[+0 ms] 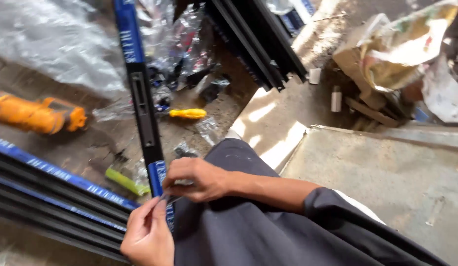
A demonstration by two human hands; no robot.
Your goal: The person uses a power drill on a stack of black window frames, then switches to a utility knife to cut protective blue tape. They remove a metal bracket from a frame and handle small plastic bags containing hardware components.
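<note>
A long black metal profile (142,108) with blue protective film runs from the top of the view down to my lap. My right hand (197,178) rests on its lower end, fingers curled around something small and pale. My left hand (147,236) sits just below, pinching a thin clear strip of film against the profile. Both hands meet at the blue-wrapped part of the profile (157,180). My dark trousers (248,231) fill the bottom of the view.
An orange power tool (34,114) lies at left, a yellow-handled screwdriver (188,113) beside the profile, a lime-green tool (124,181) near my hands. More black profiles (51,197) lie at lower left and others (258,44) at top. Clear plastic wrap (51,44), rubble (401,59) and a concrete slab (387,177) surround them.
</note>
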